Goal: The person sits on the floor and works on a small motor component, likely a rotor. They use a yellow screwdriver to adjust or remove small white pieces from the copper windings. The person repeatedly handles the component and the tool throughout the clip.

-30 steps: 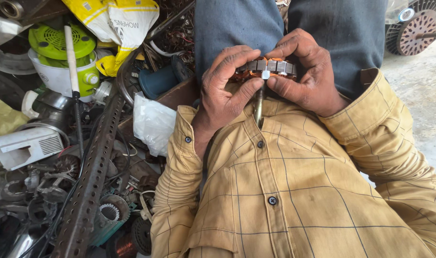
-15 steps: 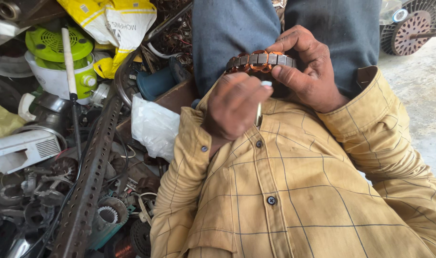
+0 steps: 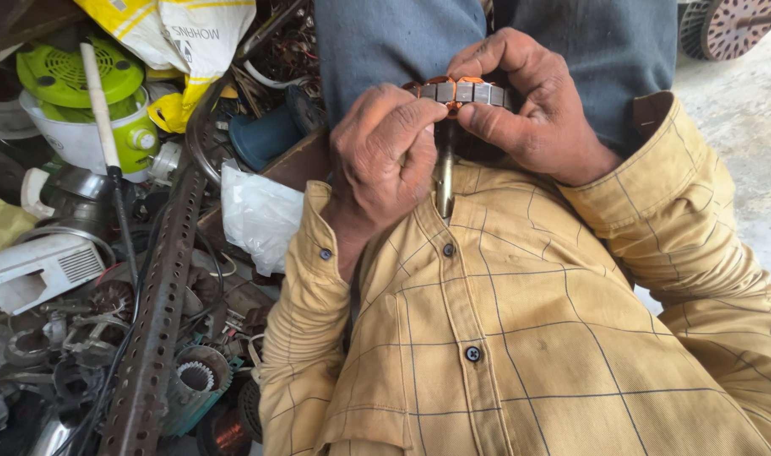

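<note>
At the top left we see a yellow and white sack (image 3: 179, 38), crumpled and sagging over the heap of scrap, with dark print on its white face (lettering that reads upside down from our side). Lower, just left of the yellow shirt cuff, lies a white plastic bag (image 3: 259, 215), wrinkled and roughly pillow-shaped, resting on the clutter beside the perforated metal bar (image 3: 153, 329). We find no signs, screens or separate labels anywhere else in view.
</note>
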